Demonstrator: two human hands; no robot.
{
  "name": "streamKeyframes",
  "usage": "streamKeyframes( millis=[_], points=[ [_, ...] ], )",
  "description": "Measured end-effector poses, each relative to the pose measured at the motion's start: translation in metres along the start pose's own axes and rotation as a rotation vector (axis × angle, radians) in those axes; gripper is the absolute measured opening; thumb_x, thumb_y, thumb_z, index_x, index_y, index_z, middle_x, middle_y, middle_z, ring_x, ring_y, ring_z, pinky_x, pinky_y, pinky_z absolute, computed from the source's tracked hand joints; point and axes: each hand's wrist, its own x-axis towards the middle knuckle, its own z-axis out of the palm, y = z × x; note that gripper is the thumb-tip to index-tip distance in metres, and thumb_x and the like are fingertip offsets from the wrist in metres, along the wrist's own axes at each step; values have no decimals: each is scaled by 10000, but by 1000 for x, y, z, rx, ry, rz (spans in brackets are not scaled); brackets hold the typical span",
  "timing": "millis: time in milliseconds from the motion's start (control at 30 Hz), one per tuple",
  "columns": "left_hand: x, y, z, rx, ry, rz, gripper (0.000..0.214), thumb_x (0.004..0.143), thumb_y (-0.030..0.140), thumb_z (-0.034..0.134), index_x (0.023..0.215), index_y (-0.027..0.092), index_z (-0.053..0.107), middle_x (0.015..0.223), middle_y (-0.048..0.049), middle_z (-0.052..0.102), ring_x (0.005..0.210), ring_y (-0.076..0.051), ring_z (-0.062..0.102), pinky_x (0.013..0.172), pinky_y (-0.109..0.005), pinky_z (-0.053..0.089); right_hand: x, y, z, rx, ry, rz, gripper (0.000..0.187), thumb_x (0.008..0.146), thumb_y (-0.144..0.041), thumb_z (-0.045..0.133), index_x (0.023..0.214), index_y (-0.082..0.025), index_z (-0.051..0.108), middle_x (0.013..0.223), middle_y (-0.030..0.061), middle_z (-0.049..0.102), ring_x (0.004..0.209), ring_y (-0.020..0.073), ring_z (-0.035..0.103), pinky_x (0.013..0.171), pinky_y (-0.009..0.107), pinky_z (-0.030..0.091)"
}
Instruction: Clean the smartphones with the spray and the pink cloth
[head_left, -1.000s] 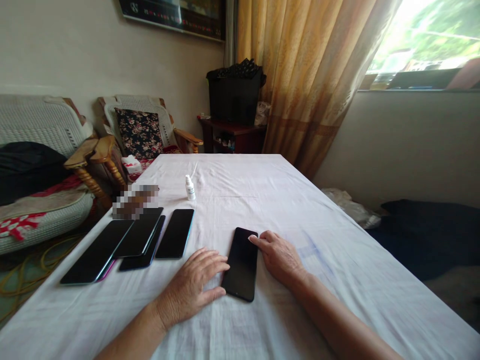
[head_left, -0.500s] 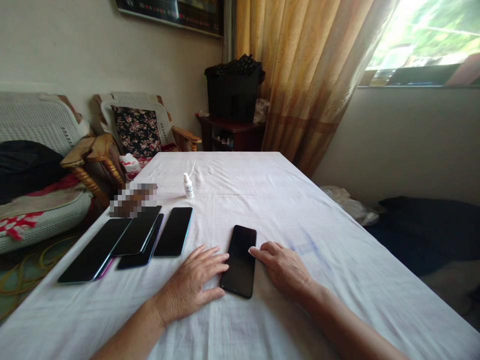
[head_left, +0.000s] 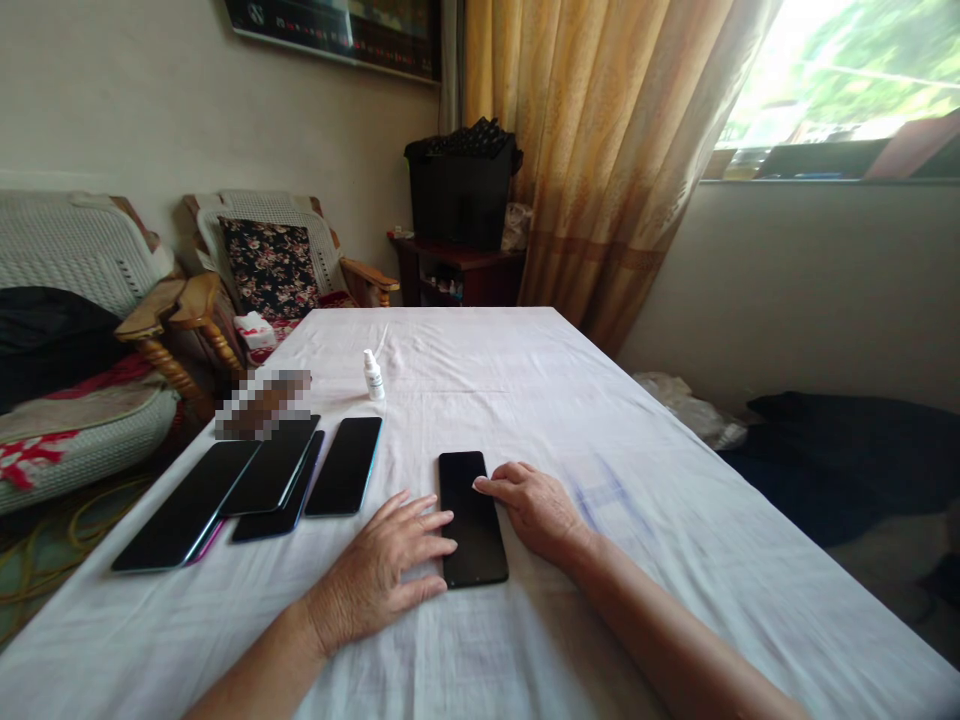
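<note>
One black phone (head_left: 478,548) lies flat and dark-faced on the white cloth (head_left: 457,665), straight ahead of me. Its long axis runs away from me, the far end leaning slightly left. My left hand (head_left: 382,562) is palm down with the fingers spread; the fingertips meet the phone's left edge, and the thumb rests by its near left corner. My right hand (head_left: 541,507) comes in from the other side, farther up the long edge, the fingers bent and drawn together, with a tip over the screen. Whether it pinches anything there, I cannot tell. So both hands are at the phone, the left one by the near half, the right by the far half.

Just beyond my left fingers lies a blue-edged phone (head_left: 345,467), and next to it, toward the table's left edge, a group of overlapping phones (head_left: 180,515). A blurred-out thing (head_left: 262,407) sits past them. To my right, a broad stretch of cloth runs to the right edge. Ahead stands a small white bottle (head_left: 373,377), left of the phone's line, with more cloth reaching to the far edge. Beyond that are a cushioned armchair (head_left: 324,232), a dark cabinet (head_left: 480,262) and a gold curtain (head_left: 592,150).
</note>
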Motion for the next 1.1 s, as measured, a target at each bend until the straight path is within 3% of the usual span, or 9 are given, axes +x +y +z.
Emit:
streamKeyframes(
  millis=[333, 567, 833, 1100],
  points=[
    [-1, -3, 7, -8, 51, -6, 342, 847, 328, 694, 1181, 292, 632, 1349, -32, 604, 1293, -267, 502, 1126, -550, 305, -37, -4, -8, 89, 18, -159, 374, 914, -154, 475, 1237, -244, 641, 1025, 82, 656, 880, 203, 585, 785, 335, 478],
    [-1, -3, 6, -2, 50, -7, 351, 847, 351, 698, 1185, 297, 624, 1338, -33, 613, 1288, -268, 507, 1126, -555, 303, -25, -3, -3, 7, 49, -66, 394, 921, -98, 434, 1207, -244, 661, 982, 79, 666, 871, 200, 593, 753, 315, 482],
    [-2, -3, 6, -16, 57, -16, 341, 853, 350, 688, 1185, 301, 627, 1329, -34, 619, 1293, -259, 502, 1139, -531, 286, -38, -1, -7, 169, 73, -193, 355, 890, -115, 465, 1128, -240, 696, 917, 65, 659, 785, 173, 602, 727, 301, 477],
    [-1, -4, 6, -14, 70, -10, 331, 854, 347, 681, 1177, 304, 627, 1321, -30, 625, 1279, -258, 517, 1135, -529, 296, -29, -1, -3, 104, 82, -125, 347, 925, -155, 449, 1166, -231, 686, 921, 79, 662, 814, 193, 606, 718, 314, 481]
  ],
)
